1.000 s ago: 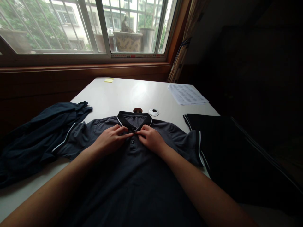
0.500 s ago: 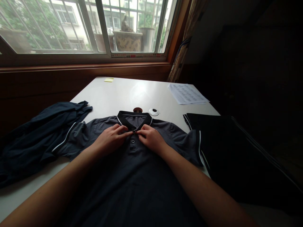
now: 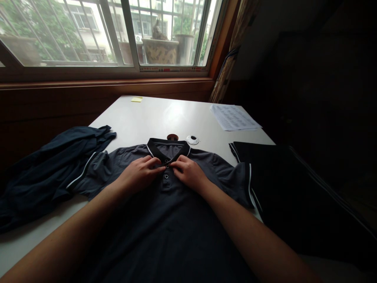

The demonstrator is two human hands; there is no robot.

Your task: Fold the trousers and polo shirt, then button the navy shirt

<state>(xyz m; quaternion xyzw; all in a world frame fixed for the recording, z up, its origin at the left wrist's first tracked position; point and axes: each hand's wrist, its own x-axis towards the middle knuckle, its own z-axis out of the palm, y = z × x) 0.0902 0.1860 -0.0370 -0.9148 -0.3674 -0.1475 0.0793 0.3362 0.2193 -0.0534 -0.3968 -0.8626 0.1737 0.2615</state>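
Grey polo shirt (image 3: pixel 173 220) is laid on a white table (image 3: pixel 147 118), its placket (image 3: pixel 166 184) pinched by left hand (image 3: pixel 140 171) and right hand (image 3: pixel 189 173); the middle button (image 3: pixel 167 166), partly hidden a second ago, is now exposed, seemingly worked through.

Dark grey polo shirt (image 3: pixel 169 208), white-trimmed, spread flat, front up

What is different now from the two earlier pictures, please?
The middle button now shows more clearly between the left hand and right hand; the view shifted slightly. Both hands stay on the gray shirt, with nothing visibly let go; the papers lie unchanged.
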